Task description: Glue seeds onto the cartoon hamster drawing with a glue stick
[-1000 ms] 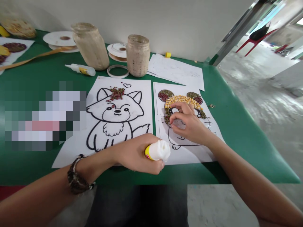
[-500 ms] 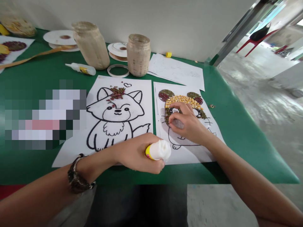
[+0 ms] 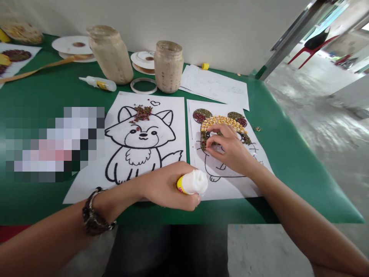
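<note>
My left hand (image 3: 170,186) is wrapped around a white glue bottle (image 3: 194,182) with a yellow label, its rounded white end turned up toward me. My right hand (image 3: 229,148) rests over the animal drawing (image 3: 213,169) on the right, thumb and forefinger pinched at the face's left edge; whatever lies between the fingertips is too small to make out. Yellow corn kernels (image 3: 220,122) cover that animal's forehead, and green and red beans (image 3: 201,115) fill its ears. Left of it lies a fox drawing (image 3: 141,154) with a loose heap of beans (image 3: 142,112) on its head.
Behind the drawings stand two dusty jars (image 3: 111,54) (image 3: 168,67), a tape ring (image 3: 144,85) and ribbon spools (image 3: 73,46). A second glue bottle (image 3: 99,83) lies at left, near a blurred-out object (image 3: 60,142). Paper sheets (image 3: 216,86) and a yellow cap (image 3: 205,66) sit by the wall.
The right hand's fingers have shifted slightly at the face's left edge, and the shiny patch below them is less visible. The left hand stays almost still with the glue bottle.
</note>
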`<state>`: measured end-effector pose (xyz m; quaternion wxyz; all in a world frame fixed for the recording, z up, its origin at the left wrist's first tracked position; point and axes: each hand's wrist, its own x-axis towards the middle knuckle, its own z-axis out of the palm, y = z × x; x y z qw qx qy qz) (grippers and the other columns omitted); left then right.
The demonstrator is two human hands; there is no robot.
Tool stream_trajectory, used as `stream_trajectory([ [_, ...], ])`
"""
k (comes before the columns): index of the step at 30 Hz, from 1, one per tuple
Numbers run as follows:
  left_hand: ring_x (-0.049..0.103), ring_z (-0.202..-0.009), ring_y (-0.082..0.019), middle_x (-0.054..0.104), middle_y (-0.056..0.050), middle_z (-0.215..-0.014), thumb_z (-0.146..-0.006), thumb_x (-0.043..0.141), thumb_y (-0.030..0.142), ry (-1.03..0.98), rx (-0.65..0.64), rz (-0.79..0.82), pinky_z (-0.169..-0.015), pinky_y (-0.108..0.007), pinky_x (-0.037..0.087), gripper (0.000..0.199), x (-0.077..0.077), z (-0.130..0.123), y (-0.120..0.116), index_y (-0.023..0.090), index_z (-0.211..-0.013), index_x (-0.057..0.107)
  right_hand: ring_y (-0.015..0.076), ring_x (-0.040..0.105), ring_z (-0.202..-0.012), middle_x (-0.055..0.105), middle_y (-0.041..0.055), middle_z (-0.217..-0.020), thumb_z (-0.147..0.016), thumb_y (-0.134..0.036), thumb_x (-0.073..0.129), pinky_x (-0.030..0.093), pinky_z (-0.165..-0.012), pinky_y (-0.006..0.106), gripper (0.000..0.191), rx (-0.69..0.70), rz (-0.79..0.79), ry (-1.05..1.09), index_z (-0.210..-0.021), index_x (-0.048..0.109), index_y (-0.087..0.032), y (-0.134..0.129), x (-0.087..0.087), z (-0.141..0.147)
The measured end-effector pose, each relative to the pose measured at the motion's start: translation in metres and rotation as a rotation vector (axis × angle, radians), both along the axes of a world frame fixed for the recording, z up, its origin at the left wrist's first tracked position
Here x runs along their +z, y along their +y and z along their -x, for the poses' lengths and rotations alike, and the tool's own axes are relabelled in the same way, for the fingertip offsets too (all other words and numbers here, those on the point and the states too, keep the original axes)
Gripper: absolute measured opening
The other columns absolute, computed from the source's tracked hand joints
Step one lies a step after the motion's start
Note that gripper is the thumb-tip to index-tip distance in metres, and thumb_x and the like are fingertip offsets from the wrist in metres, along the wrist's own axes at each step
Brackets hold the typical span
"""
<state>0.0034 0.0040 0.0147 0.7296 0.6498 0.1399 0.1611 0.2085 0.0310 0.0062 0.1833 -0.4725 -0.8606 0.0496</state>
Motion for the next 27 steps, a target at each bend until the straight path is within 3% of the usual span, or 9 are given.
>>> stream_trajectory([
  [27,0.026,-0.039,-0.003,0.030,0.009,-0.045,-0.064,0.048,0.005,0.026,0.017,-0.001,-0.037,-0.018,0.022,0.025,0.0009,0.0002,-0.0002,0.018,-0.051,0.031,0.0221,0.048,-0.100,0.051,0.0051,-0.100,-0.079,-0.020,0.053,0.034,-0.088,0.041,0.011,-0.056,-0.045,0.031,-0.068,0.056,-0.021,-0.0014,0.0041,-0.0025],
])
